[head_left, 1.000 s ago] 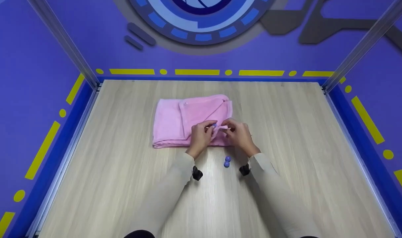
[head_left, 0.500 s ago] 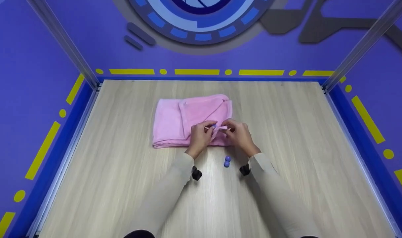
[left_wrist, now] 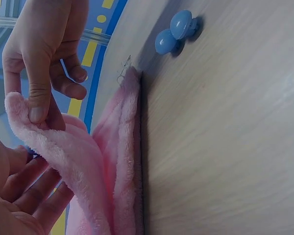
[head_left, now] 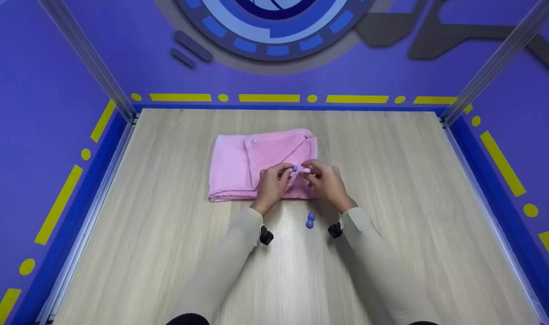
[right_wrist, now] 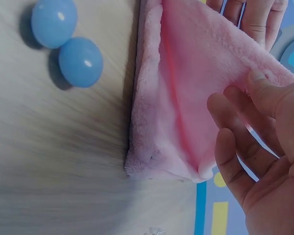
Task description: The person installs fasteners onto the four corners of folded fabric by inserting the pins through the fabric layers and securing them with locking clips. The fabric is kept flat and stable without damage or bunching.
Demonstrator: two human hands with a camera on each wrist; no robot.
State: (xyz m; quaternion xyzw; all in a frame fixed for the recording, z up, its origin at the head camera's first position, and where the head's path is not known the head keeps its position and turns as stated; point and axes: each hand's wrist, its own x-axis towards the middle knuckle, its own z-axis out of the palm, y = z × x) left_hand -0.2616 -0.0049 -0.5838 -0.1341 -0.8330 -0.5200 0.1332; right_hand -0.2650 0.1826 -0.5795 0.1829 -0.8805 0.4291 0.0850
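Observation:
A folded pink plush blanket point(head_left: 231, 162) lies on the table. My right hand point(head_left: 329, 184) pinches its raised near-right corner between thumb and fingers. My left hand point(head_left: 271, 184) holds a small blue round-headed knob point(head_left: 295, 168) at the underside of that raised edge. In the left wrist view the blanket's edge point(left_wrist: 63, 159) mostly covers this knob, so only a sliver shows between the left fingers. Two similar blue knobs point(left_wrist: 181, 24), with round heads on short stems, lie side by side on the table in front of the blanket, below both hands.
A small clear object point(left_wrist: 125, 69) lies on the table beyond the blanket's right side; its kind is hard to tell. The wood-grain table point(head_left: 392, 149) is bounded by blue-purple panels point(head_left: 274, 83) and metal rails at the back and sides.
Both hands have risen slightly with the blanket's corner, and the blue knob at the left fingertips shows more plainly. The two knobs on the table have stayed put.

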